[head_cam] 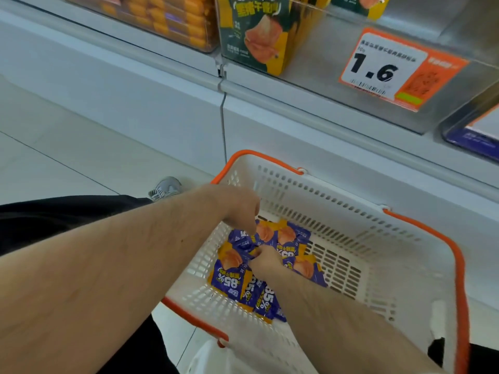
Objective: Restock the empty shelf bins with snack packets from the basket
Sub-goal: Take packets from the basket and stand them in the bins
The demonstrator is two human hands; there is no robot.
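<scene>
- Reaching into the white basket (399,268), both hands worked among the snack packets (229,276) heaped on its floor toward the near-left corner.
- Left hand (237,209) hung over the far edge of the heap, fingers curled downward with tips at the packets; whether it actually pinched one could not be told.
- Right hand (266,259) sat in the middle of the heap, fingers bent and pinching the crumpled edge of a purple packet.
- Packets were purple and orange, printed "85%", overlapping one another, some upside down.
- Basket had perforated walls and orange handles (456,255) folded down along the rim; it stood just before the white shelf base (297,125).
- Clear shelf bin (337,68) above carried an orange price tag (388,68) reading 1.6; a dark green and yellow packet (256,33) stood upright at its left end.
- Neighbouring bin to the left held orange packets (167,17).
- Grey shoe (166,188) showed on the pale tiled floor (54,147), left of the basket.
</scene>
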